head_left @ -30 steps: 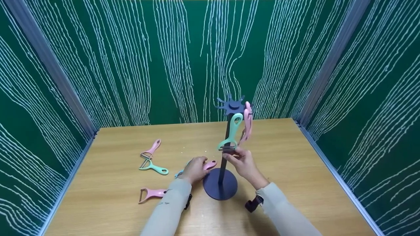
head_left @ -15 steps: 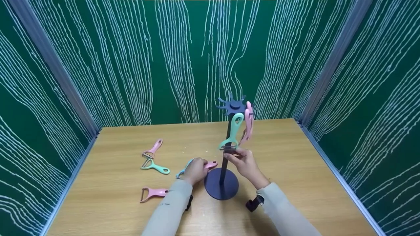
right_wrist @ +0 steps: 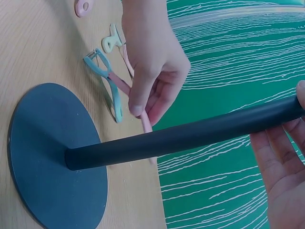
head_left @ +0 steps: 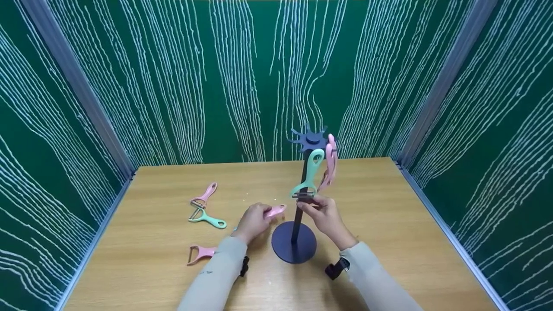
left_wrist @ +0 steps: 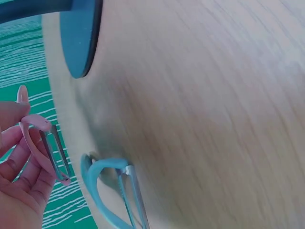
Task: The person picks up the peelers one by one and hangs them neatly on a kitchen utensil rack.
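Observation:
My left hand [head_left: 252,222] pinches a pink peeler [head_left: 276,211], its handle pointing toward the stand and its blade end showing in the left wrist view. Beneath that hand, a blue peeler [left_wrist: 97,183] lies on the table. My right hand [head_left: 327,219] grips the dark pole [right_wrist: 190,140] of a stand, thumb on one side and fingers on the other. A hooked ring [head_left: 313,139] tops the pole. From its hooks hang a green peeler [head_left: 312,172] and, at the right, pink peelers [head_left: 331,164]. The round base [head_left: 293,250] stands on the table.
At the left of the wooden table [head_left: 151,233] lie a pink peeler [head_left: 206,195], a green peeler [head_left: 209,219] and another pink peeler [head_left: 201,254], partly behind the left sleeve [head_left: 211,276]. Green walls with white lines enclose the table.
My left hand has picked up the pink peeler from beside the blue one and raised it slightly. My right hand keeps its hold on the pole. The head view has shifted a little.

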Tool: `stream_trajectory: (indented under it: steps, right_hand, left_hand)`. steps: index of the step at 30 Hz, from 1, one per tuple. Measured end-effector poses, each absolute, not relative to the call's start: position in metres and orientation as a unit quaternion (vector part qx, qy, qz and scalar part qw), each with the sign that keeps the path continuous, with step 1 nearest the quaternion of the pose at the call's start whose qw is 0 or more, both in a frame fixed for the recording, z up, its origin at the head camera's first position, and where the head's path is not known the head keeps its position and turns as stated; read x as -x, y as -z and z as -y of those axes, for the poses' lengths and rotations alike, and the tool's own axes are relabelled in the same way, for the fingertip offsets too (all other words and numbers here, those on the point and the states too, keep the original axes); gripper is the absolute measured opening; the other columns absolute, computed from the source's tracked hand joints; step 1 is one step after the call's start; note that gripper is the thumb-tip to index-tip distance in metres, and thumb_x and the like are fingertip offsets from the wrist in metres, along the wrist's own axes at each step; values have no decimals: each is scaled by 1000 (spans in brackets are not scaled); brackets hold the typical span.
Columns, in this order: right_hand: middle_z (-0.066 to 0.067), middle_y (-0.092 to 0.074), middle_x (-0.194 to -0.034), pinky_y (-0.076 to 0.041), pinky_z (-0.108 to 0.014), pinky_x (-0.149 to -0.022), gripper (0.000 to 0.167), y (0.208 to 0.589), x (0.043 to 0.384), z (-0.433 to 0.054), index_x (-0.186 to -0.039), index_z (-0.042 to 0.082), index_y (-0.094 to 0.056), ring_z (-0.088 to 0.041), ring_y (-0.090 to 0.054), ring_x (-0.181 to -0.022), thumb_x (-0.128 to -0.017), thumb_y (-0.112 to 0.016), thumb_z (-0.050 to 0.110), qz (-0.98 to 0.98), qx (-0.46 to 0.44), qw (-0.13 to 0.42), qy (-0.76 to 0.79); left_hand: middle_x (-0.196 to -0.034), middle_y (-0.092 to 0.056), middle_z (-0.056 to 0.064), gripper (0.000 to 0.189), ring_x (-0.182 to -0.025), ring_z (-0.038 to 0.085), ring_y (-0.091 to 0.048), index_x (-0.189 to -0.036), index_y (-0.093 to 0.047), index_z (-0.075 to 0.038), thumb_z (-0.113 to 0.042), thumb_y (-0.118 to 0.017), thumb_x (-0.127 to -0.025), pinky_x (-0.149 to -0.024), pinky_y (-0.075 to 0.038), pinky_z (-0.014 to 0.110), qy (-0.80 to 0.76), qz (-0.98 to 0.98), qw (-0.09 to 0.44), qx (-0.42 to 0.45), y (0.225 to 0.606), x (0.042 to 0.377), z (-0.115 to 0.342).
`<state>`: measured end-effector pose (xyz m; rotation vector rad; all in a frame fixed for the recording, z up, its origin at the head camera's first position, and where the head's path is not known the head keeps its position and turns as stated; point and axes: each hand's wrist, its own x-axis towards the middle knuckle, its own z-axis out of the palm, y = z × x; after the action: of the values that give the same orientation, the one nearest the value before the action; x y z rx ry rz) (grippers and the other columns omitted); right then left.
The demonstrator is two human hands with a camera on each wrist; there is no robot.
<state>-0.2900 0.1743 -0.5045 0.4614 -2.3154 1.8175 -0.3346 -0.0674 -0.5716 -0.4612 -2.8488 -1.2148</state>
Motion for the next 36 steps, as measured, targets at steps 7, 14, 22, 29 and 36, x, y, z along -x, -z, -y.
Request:
stream_trajectory:
  steps: [7, 14, 22, 29, 36]
  right_hand:
    - [-22, -80, -110, -63, -24, -92, 16, 504, 291, -176, -114, -5, -80, -10, -75, -94, -101, -74, 3, 772, -166, 90, -606]
    - [-22, -80, -104, -63, -21, -88, 13, 505, 293, -173, -111, -6, -81, -6, -74, -90, -100, -75, -1, 765, -184, 113, -606]
    - [-24, -80, -109, -63, -24, -91, 16, 505, 294, -173, -114, -6, -80, -8, -74, -92, -101, -74, 0, 764, -186, 107, -609]
    - [-23, -80, -112, -63, -24, -92, 18, 507, 292, -174, -117, -7, -78, -9, -75, -96, -102, -74, 2, 766, -174, 100, -610]
    - [-23, -80, -111, -63, -24, -91, 17, 509, 291, -172, -116, -7, -79, -10, -74, -95, -101, -73, 0, 765, -172, 108, -612]
  left_hand:
    - [-123, -77, 23, 33, -112, 35, -72, -126, -75, 7, -4, -79, -96, -99, -61, 50, 406, 896, 47, 176, 566, 328, 76]
    - [-121, -79, 20, 33, -113, 32, -74, -126, -76, 5, -1, -81, -94, -103, -60, 50, 445, 882, 49, 149, 556, 321, 87]
    - [-125, -78, 16, 32, -115, 30, -73, -130, -75, -1, -7, -79, -99, -107, -59, 51, 468, 872, 50, 138, 541, 311, 96]
    - [-116, -79, 9, 32, -101, 21, -71, -131, -77, -5, -14, -79, -101, -99, -63, 48, 500, 851, 61, 149, 529, 307, 102]
    - [-117, -80, 8, 32, -105, 20, -73, -131, -77, -7, -15, -81, -100, -101, -63, 42, 492, 852, 98, 149, 519, 305, 105]
